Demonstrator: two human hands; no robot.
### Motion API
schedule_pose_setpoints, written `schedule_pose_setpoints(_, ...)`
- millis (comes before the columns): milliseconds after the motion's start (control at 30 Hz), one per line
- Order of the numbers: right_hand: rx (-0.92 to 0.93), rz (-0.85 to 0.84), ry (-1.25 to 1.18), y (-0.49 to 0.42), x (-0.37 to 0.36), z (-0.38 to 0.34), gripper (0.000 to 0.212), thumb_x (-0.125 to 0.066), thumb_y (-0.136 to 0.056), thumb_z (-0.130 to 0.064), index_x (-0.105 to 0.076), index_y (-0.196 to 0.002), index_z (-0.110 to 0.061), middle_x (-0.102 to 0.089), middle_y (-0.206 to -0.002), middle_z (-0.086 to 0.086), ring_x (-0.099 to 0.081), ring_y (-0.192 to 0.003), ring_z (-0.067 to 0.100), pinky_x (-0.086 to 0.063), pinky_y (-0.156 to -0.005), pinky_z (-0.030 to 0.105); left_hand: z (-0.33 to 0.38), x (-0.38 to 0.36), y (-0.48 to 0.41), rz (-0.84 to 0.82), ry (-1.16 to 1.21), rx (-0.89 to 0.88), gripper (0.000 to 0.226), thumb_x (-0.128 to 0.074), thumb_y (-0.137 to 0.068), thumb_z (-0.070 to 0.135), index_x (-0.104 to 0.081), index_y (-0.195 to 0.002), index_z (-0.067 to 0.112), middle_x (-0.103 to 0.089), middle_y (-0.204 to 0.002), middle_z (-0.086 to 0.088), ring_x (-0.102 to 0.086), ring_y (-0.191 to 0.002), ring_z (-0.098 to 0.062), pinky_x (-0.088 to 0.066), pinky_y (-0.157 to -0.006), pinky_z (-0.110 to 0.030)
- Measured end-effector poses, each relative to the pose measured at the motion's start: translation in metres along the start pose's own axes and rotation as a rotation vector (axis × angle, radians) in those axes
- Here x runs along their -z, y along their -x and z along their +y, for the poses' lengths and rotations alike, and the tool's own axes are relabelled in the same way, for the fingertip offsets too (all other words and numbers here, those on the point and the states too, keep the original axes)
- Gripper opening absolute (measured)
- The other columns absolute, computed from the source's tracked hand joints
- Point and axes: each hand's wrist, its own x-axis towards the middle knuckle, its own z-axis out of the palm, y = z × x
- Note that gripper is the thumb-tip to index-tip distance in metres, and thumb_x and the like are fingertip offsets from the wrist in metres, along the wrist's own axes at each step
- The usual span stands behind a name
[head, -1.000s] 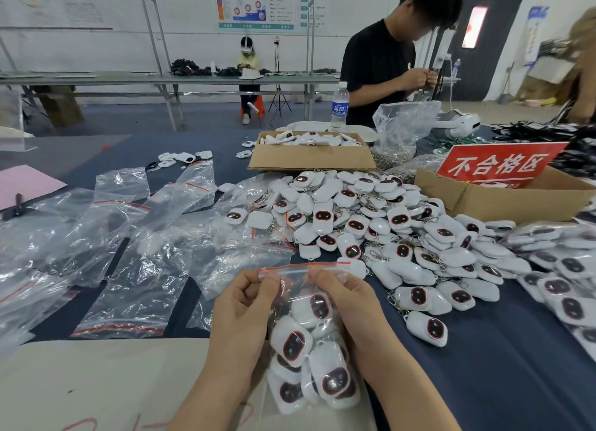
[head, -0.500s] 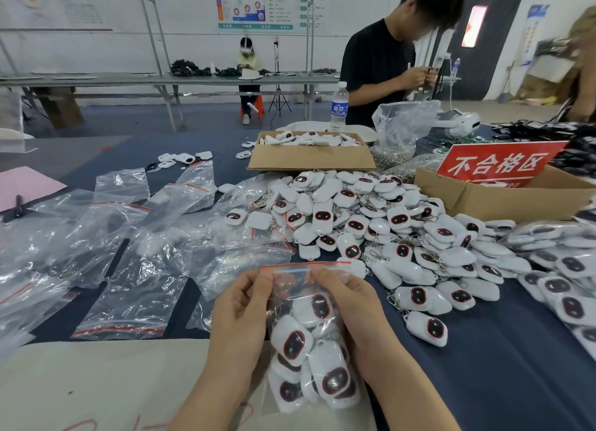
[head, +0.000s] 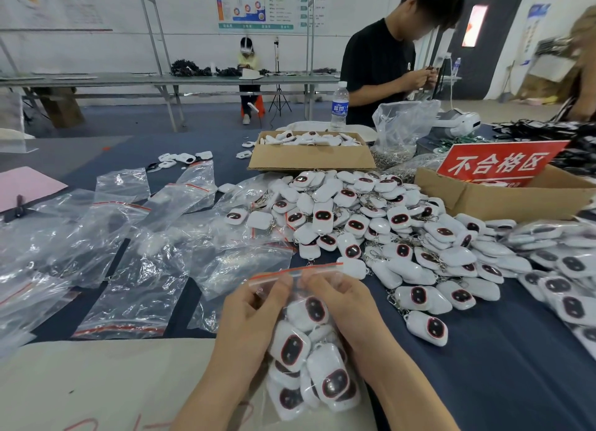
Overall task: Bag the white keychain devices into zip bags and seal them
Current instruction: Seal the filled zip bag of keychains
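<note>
Vs half a second back: both hands had slid in along the seal strip, thumbs now almost meeting at its middle instead of sitting apart; bag and everything else unchanged. Dark blue cloth-covered table (head: 483, 382) filled the view, with a beige sheet (head: 96, 382) at the near edge, 7 o'clock. Loose pile of white keychain devices (head: 371, 224), smooth rounded plastic with dark red-ringed oval faces and metal ring clips, spread at 1 o'clock from the hands. Crinkled clear empty bags (head: 135, 288) with red zip lines lay scattered at 9–10 o'clock. Open cardboard box (head: 309, 159) at 12 o'clock held more white devices; a second cardboard box (head: 503, 201) at 2 o'clock carried a red sign (head: 496, 164), its contents not visible. The zip bag (head: 322, 366), clear plastic with a red strip, sat at 6 o'clock, packed with several devices and resting on the beige sheet. Left hand (head: 251, 317) pinched the strip with curled thumb and fingers; right hand (head: 345, 305) pinched it just beside, likewise curled.
</note>
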Motion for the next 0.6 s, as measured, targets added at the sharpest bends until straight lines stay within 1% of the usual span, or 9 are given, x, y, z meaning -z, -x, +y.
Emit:
schedule_pose_setpoints(67,0.026,-0.011,0.049,0.001,-0.001,0.000,0.015,-0.077,-0.085,-0.030,-0.079,-0.089,-0.016,-0.078,-0.087,0.011,-0.075,-0.075,0.023,-0.056,-0.061,0.026,0.000,-0.001,0.000,0.011,-0.015,-0.037,0.015,-0.071,-0.082,0.046,-0.078,-0.090,0.036,-0.078,-0.082,0.002,-0.075,-0.077,-0.019,-0.059,-0.071,-0.035)
schedule_pose_setpoints(133,0.053,-0.001,0.065,0.001,-0.003,0.000,0.018,-0.077,-0.085,-0.031,-0.080,-0.089,-0.014,-0.078,-0.086,0.010,-0.075,-0.075,0.019,-0.055,-0.059,0.022,0.001,-0.003,0.000,0.008,-0.021,-0.076,0.010,-0.074,-0.088,0.041,-0.076,-0.089,0.031,-0.077,-0.082,-0.001,-0.074,-0.077,-0.023,-0.058,-0.074,-0.040)
schedule_pose_setpoints(200,0.073,0.035,0.073,0.001,-0.004,0.001,0.014,-0.075,-0.088,-0.027,-0.081,-0.086,-0.014,-0.078,-0.083,0.009,-0.075,-0.072,0.016,-0.054,-0.058,0.020,0.001,-0.005,0.001,0.022,-0.011,-0.083,0.016,-0.070,-0.087,0.042,-0.074,-0.085,0.026,-0.075,-0.078,-0.004,-0.072,-0.074,-0.024,-0.056,-0.072,-0.045)
schedule_pose_setpoints(300,0.075,0.118,0.078,-0.001,-0.006,0.004,0.017,-0.074,-0.088,-0.027,-0.080,-0.082,-0.012,-0.077,-0.081,0.010,-0.073,-0.069,0.015,-0.054,-0.057,0.021,0.001,-0.005,0.002,0.050,-0.019,-0.068,0.021,-0.069,-0.087,0.045,-0.072,-0.083,0.024,-0.074,-0.077,-0.006,-0.070,-0.073,-0.030,-0.055,-0.071,-0.049)
schedule_pose_setpoints(333,0.076,0.140,0.072,-0.002,-0.007,0.005,0.019,-0.074,-0.089,-0.029,-0.080,-0.081,-0.012,-0.077,-0.081,0.012,-0.072,-0.068,0.017,-0.054,-0.057,0.023,0.001,-0.005,0.002,0.061,-0.028,-0.068,0.021,-0.071,-0.090,0.044,-0.072,-0.083,0.024,-0.074,-0.076,-0.006,-0.070,-0.072,-0.028,-0.055,-0.069,-0.046)
schedule_pose_setpoints(400,0.073,0.172,0.030,-0.001,-0.009,0.008,0.020,-0.074,-0.089,-0.030,-0.080,-0.078,-0.014,-0.076,-0.079,0.015,-0.070,-0.064,0.019,-0.055,-0.057,0.028,0.001,-0.004,0.003,0.091,-0.040,-0.071,0.018,-0.070,-0.092,0.038,-0.071,-0.082,0.023,-0.073,-0.074,-0.004,-0.068,-0.067,-0.018,-0.054,-0.065,-0.036)
schedule_pose_setpoints(467,0.063,0.203,-0.026,-0.002,-0.010,0.010,0.020,-0.074,-0.089,-0.029,-0.080,-0.076,-0.014,-0.076,-0.076,0.015,-0.070,-0.062,0.020,-0.056,-0.057,0.029,0.001,-0.003,0.003,0.114,-0.042,-0.066,0.017,-0.068,-0.092,0.036,-0.071,-0.082,0.023,-0.073,-0.072,-0.003,-0.066,-0.064,-0.013,-0.053,-0.061,-0.028)
schedule_pose_setpoints(600,0.028,0.251,-0.143,-0.002,-0.009,0.012,0.023,-0.074,-0.088,-0.025,-0.077,-0.078,-0.005,-0.074,-0.078,0.023,-0.069,-0.061,0.026,-0.057,-0.055,0.031,0.001,-0.004,0.004,0.167,-0.065,-0.080,0.018,-0.068,-0.094,0.029,-0.071,-0.076,0.029,-0.069,-0.066,0.006,-0.061,-0.058,-0.003,-0.047,-0.058,-0.013)
